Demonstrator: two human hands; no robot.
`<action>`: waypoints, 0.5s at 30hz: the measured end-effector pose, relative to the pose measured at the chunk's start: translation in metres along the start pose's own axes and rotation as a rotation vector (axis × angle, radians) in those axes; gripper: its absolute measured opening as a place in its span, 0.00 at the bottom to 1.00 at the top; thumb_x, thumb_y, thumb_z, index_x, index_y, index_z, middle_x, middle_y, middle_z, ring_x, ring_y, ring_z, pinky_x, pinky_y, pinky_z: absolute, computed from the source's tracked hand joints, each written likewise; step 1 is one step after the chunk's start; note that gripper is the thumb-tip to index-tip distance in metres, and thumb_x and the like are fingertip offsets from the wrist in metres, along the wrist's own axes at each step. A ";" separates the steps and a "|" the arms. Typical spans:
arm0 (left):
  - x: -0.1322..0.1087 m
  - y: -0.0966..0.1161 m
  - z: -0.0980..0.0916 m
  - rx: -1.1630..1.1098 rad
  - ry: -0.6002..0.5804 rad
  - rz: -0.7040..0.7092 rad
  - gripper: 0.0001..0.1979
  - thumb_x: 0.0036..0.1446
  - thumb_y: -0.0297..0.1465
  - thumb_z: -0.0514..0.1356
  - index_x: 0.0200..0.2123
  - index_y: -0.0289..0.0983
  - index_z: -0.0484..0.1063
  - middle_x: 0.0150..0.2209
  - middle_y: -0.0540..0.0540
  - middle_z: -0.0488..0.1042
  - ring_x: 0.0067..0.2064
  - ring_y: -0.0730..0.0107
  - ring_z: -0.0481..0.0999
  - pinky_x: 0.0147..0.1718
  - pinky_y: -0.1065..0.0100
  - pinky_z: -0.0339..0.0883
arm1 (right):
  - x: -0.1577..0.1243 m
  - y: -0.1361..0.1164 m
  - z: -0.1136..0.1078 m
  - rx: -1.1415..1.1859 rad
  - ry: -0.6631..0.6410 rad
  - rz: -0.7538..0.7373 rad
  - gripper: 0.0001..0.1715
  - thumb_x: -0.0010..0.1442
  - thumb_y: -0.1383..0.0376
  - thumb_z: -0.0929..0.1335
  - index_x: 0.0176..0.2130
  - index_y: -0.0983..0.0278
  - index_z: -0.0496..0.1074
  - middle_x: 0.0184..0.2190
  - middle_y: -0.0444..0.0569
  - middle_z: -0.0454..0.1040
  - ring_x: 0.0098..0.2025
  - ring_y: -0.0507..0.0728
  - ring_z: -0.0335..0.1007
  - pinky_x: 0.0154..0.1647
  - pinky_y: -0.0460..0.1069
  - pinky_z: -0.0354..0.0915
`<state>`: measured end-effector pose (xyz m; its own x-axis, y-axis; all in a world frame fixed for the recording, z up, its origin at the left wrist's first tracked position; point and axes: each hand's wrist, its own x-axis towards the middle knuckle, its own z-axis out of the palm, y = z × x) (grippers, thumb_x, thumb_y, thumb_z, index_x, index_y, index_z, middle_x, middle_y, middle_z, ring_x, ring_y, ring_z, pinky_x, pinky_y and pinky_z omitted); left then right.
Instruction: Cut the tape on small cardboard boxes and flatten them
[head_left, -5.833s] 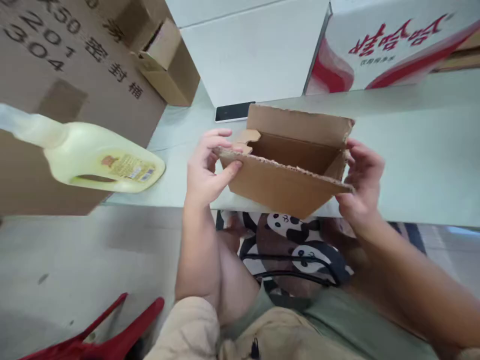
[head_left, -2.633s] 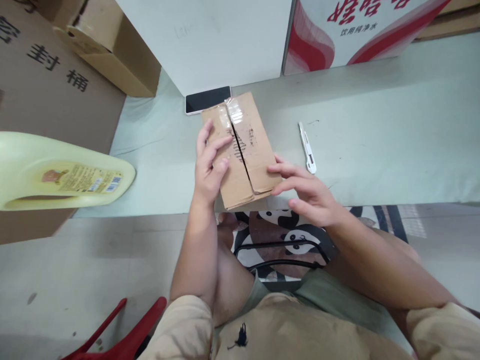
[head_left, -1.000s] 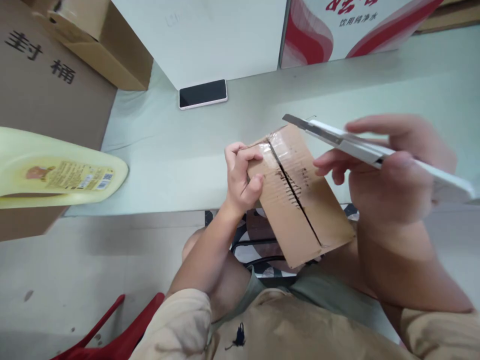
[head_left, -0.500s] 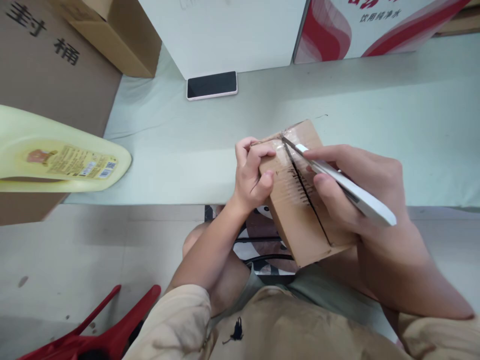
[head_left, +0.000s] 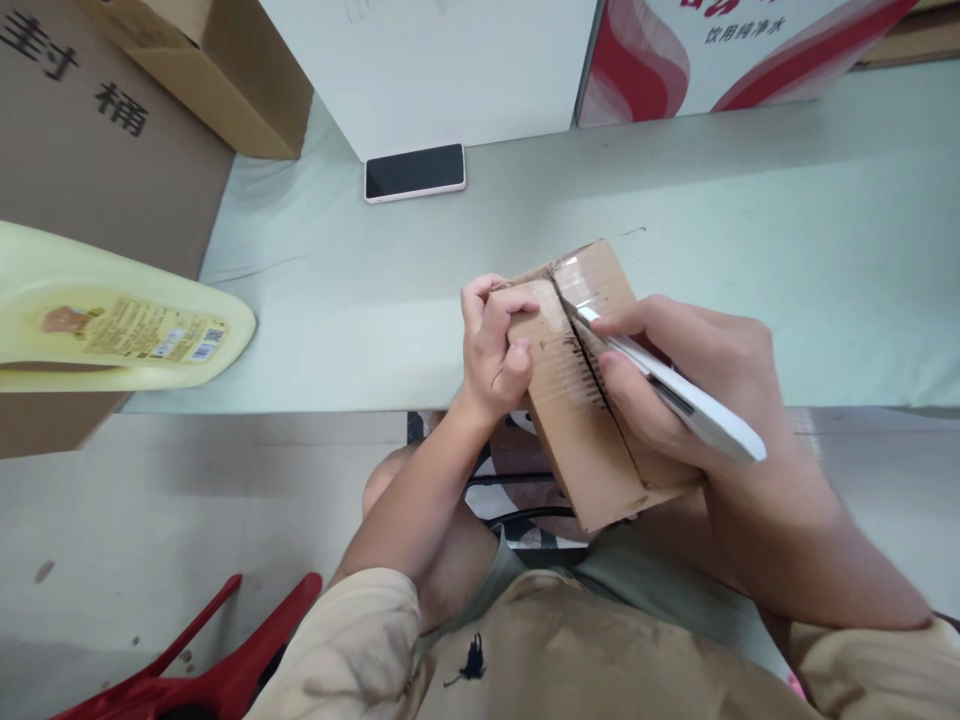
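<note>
My left hand [head_left: 496, 350] is closed around the left side of a small cardboard box [head_left: 581, 440], fingers over its far edge and thumb against its face. The box is tilted, partly over the table edge and above my lap. Between the thumb and fingers of my right hand [head_left: 697, 370] is a utility knife [head_left: 697, 405] with a white handle. Its blade rests on the dark seam between the flaps, near the far end. Clear tape [head_left: 583, 275] shows on the box beside the seam. My right hand hides part of the box's right side.
On the pale green table [head_left: 337, 320] lies a phone [head_left: 415, 172], beside a large white box [head_left: 450, 70]. A red and white carton [head_left: 720, 80] stands at the back. At left are a yellow bottle [head_left: 127, 320] and brown cartons [head_left: 247, 80]. A red stool [head_left: 195, 680] is below.
The knife's blade has moved from the far end of the seam a short way along it toward me. My left hand keeps its grip. The whole view has shifted slightly.
</note>
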<state>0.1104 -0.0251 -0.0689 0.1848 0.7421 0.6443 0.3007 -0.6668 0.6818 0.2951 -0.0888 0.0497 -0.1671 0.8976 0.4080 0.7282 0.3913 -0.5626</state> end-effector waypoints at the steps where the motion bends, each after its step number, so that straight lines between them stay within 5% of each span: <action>1: 0.000 0.000 0.000 -0.004 0.001 -0.003 0.24 0.68 0.56 0.45 0.49 0.46 0.68 0.48 0.43 0.67 0.56 0.51 0.68 0.56 0.47 0.67 | 0.000 0.000 0.000 -0.005 -0.002 0.007 0.05 0.62 0.63 0.66 0.37 0.58 0.74 0.27 0.44 0.78 0.24 0.53 0.69 0.25 0.49 0.59; 12: 0.001 -0.003 -0.001 -0.016 0.013 0.021 0.24 0.68 0.55 0.47 0.49 0.45 0.69 0.49 0.42 0.65 0.56 0.52 0.69 0.56 0.47 0.69 | -0.012 -0.005 -0.009 0.157 0.122 0.067 0.06 0.58 0.66 0.67 0.29 0.58 0.72 0.16 0.38 0.62 0.16 0.49 0.51 0.20 0.49 0.56; 15: 0.001 -0.004 -0.001 0.002 0.006 0.012 0.24 0.68 0.56 0.46 0.49 0.46 0.68 0.48 0.42 0.66 0.56 0.51 0.69 0.56 0.46 0.69 | -0.021 0.003 -0.025 0.216 0.159 0.122 0.08 0.59 0.62 0.69 0.29 0.56 0.75 0.16 0.41 0.66 0.16 0.51 0.56 0.18 0.51 0.54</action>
<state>0.1082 -0.0219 -0.0701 0.1826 0.7335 0.6547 0.3004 -0.6757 0.6733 0.3173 -0.1119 0.0572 0.0313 0.9042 0.4260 0.5755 0.3322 -0.7473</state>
